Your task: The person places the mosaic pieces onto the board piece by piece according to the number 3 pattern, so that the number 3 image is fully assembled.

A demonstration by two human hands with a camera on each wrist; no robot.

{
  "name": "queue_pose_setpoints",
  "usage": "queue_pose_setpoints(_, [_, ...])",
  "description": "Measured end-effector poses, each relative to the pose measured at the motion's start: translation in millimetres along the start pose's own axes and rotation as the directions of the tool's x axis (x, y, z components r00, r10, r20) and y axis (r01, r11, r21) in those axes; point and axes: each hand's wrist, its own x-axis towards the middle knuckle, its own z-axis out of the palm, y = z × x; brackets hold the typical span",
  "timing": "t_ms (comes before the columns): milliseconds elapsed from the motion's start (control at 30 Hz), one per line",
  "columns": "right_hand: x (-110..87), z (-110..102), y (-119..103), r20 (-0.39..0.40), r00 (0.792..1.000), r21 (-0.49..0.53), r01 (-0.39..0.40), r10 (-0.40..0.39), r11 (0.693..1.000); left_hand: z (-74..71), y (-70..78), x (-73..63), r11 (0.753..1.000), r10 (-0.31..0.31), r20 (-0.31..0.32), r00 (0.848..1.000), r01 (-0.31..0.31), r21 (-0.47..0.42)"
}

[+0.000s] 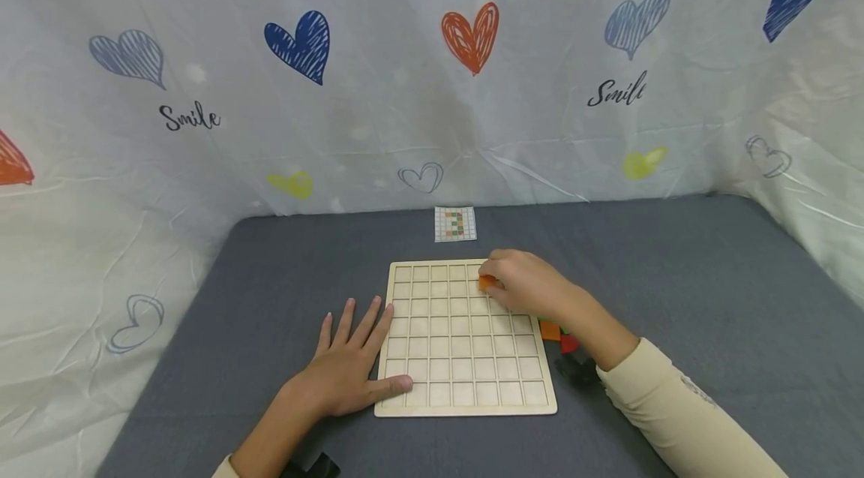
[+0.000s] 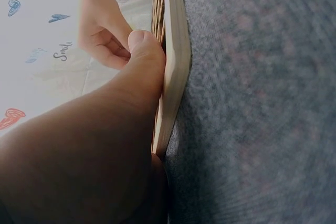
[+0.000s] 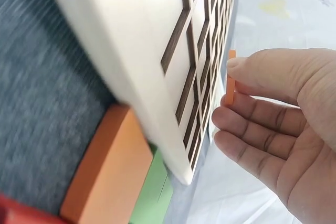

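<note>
A pale wooden grid board (image 1: 439,368) with square recesses lies flat on the dark cloth. My left hand (image 1: 354,377) is spread at its left edge, thumb on the lower left corner of the board and fingers straight. In the left wrist view the thumb (image 2: 147,59) rests along the board's rim (image 2: 176,61). My right hand (image 1: 529,284) pinches an orange square tile (image 1: 487,282) over the upper right part of the grid. The right wrist view shows that tile (image 3: 231,80) edge-on between thumb and fingers, close over the board.
Right of the board, partly behind my right forearm, lie an orange block (image 1: 550,331), a red block (image 1: 569,344) and a green block (image 3: 153,190). A small printed card (image 1: 455,224) with a coloured grid pattern lies beyond the board, near the heart-printed curtain (image 1: 378,125).
</note>
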Motion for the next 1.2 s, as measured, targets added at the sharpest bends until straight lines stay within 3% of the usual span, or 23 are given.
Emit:
queue_pose_setpoints(600, [17.1, 5, -13, 0.030, 0.998, -0.028, 0.057, -0.056, 0.998, 0.9, 0.2, 0.6, 1.000, -0.015, 0.019, 1.000, 0.015, 0.017])
queue_pose_setpoints(967, [33.2, 9, -24, 0.047, 0.995, -0.017, 0.087, -0.087, 0.996, 7.5, -4.1, 1.5, 1.000, -0.003, -0.030, 1.000, 0.003, 0.012])
queue_pose_setpoints(1200, [40.3, 12, -28, 0.056, 0.994, -0.010, 0.093, -0.093, 0.996, 4.5, -1.9, 1.2, 1.000, -0.009, -0.013, 1.000, 0.009, 0.004])
